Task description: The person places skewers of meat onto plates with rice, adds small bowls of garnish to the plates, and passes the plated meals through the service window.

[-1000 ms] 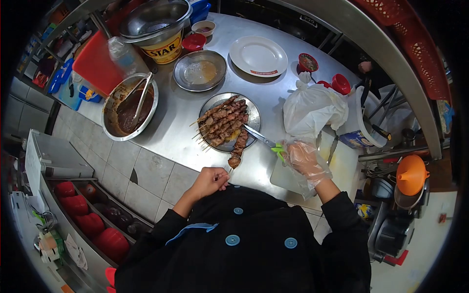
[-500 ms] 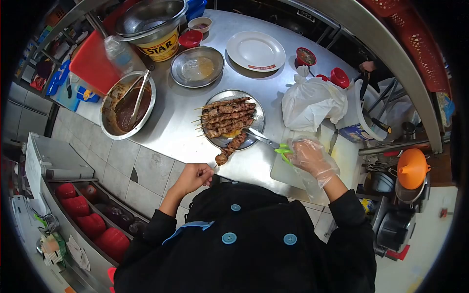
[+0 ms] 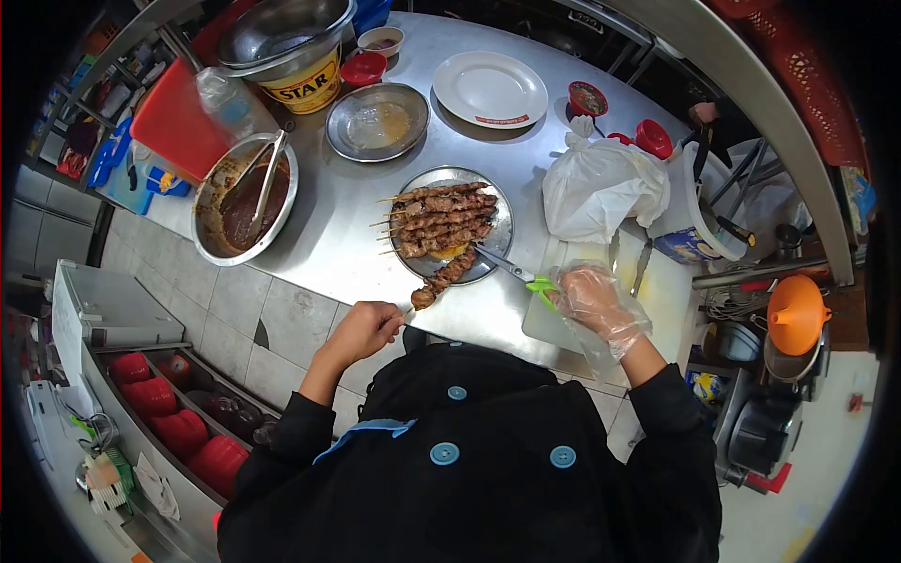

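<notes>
My left hand (image 3: 361, 330), bare, pinches the stick end of a meat skewer (image 3: 443, 281) near the table's front edge. That skewer's far end rests over the near rim of a round metal plate (image 3: 502, 211). Several more grilled skewers (image 3: 441, 218) lie side by side on the plate, sticks pointing left, with something yellow beside them. Wearing a clear plastic glove, my right hand (image 3: 596, 305) is closed around the green handles of scissors (image 3: 511, 266). The scissor blades reach left over the plate's rim, close to the held skewer's far end; their tips are hard to make out.
A bowl of brown sauce (image 3: 246, 211) with tongs stands at the left. Behind the skewers are a metal dish (image 3: 377, 131) and a white oval plate (image 3: 490, 89). A tied white bag (image 3: 605, 192) sits right, by a cutting board (image 3: 563, 324). Another person's hand (image 3: 702, 113) shows beyond.
My left hand and the skewer's stick end have shifted slightly up and left in view. The scissors stay at the plate's rim, with my right hand nearly still.
</notes>
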`<state>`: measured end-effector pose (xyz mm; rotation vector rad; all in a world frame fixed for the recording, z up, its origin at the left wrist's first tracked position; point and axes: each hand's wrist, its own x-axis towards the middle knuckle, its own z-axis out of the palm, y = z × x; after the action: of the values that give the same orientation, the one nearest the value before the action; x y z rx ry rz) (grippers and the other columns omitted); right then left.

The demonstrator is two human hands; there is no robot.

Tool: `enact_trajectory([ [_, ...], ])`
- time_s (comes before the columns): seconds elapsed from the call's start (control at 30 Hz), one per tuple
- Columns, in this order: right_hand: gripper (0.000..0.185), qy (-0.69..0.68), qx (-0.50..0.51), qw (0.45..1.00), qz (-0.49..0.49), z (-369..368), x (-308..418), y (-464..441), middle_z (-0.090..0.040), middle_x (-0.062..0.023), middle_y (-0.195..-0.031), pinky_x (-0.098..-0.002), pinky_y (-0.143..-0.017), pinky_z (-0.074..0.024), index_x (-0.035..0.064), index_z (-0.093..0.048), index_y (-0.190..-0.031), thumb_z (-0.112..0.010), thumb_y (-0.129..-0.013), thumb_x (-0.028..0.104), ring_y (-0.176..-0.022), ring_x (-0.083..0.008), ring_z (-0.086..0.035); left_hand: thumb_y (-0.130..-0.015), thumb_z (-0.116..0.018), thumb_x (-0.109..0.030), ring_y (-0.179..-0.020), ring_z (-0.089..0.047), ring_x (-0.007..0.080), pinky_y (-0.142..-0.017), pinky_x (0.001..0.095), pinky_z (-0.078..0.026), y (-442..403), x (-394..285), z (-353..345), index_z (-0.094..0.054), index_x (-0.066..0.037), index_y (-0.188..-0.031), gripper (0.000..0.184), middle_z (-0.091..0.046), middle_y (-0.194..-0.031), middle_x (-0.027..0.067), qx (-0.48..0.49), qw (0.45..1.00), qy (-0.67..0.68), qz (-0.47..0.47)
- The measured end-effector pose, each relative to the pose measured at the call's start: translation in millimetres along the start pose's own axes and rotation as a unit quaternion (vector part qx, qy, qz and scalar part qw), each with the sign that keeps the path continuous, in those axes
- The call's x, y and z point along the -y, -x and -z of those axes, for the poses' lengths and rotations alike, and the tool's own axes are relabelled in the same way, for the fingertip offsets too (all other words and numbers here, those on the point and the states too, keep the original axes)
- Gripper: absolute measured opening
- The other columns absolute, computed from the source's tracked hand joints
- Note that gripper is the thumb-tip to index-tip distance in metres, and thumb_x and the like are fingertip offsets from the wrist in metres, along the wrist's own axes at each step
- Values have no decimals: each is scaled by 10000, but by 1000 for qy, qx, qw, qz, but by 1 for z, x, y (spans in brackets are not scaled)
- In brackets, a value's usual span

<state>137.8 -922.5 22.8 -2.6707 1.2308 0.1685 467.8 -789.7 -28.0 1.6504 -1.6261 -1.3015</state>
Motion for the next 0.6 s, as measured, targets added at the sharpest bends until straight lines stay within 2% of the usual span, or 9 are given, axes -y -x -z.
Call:
enact_trajectory([
  [0.1, 281, 16, 8, 1000, 0, -5, -2, 1, -612, -141, -718, -429, -679, -458, 47, -615, -730, -582, -781, 321, -728, -309, -601, -857, -527, -98, -540, -591, 166, -538, 288, -467, 0, 1, 0, -571, 19, -731, 178, -584, -608, 92, -2, 1000, -6, -9],
  [0.2, 285, 7, -28, 1000, -2, -15, -3, 3, -617, -141, -730, -433, -678, -458, 42, -617, -748, -579, -783, 322, -716, -315, -599, -860, -527, -100, -543, -594, 166, -537, 289, -468, 0, 0, -1, -571, 20, -733, 180, -585, -610, 94, -2, 1000, -10, -11],
  [0.3, 277, 19, 28, 999, 23, -15, 0, 6, -604, -127, -709, -433, -661, -457, 53, -600, -736, -580, -791, 323, -681, -306, -590, -864, -526, -101, -544, -599, 167, -537, 289, -470, 1, 2, 0, -573, 22, -741, 180, -587, -620, 97, -9, 1000, -1, -13],
  [0.37, 269, 28, -47, 996, 75, -22, -5, 12, -573, -108, -656, -434, -638, -453, 71, -571, -692, -581, -797, 319, -636, -295, -572, -865, -525, -100, -542, -601, 166, -536, 288, -473, 1, -1, 2, -576, 25, -751, 176, -589, -631, 103, -19, 1000, 9, -5],
  [0.4, 269, 27, -46, 996, 76, -23, -8, 12, -573, -108, -656, -434, -638, -453, 71, -571, -692, -581, -797, 319, -636, -295, -572, -865, -525, -100, -542, -601, 166, -536, 288, -473, 1, 0, 2, -576, 25, -751, 176, -589, -631, 103, -19, 1000, 10, -4],
  [0.47, 271, -2, -132, 983, 126, -25, -10, 11, -545, -95, -622, -432, -620, -449, 83, -544, -659, -582, -801, 311, -605, -288, -555, -862, -528, -96, -540, -605, 163, -530, 284, -475, 2, 4, 4, -582, 29, -768, 164, -590, -631, 103, -29, 999, 6, -14],
  [0.6, 276, 23, -58, 995, 72, -26, -12, 14, -560, -88, -642, -429, -619, -448, 83, -553, -670, -584, -797, 326, -623, -284, -563, -860, -534, -92, -539, -609, 161, -524, 279, -475, 2, 12, 6, -585, 33, -779, 157, -593, -626, 102, -34, 999, 3, -10],
])
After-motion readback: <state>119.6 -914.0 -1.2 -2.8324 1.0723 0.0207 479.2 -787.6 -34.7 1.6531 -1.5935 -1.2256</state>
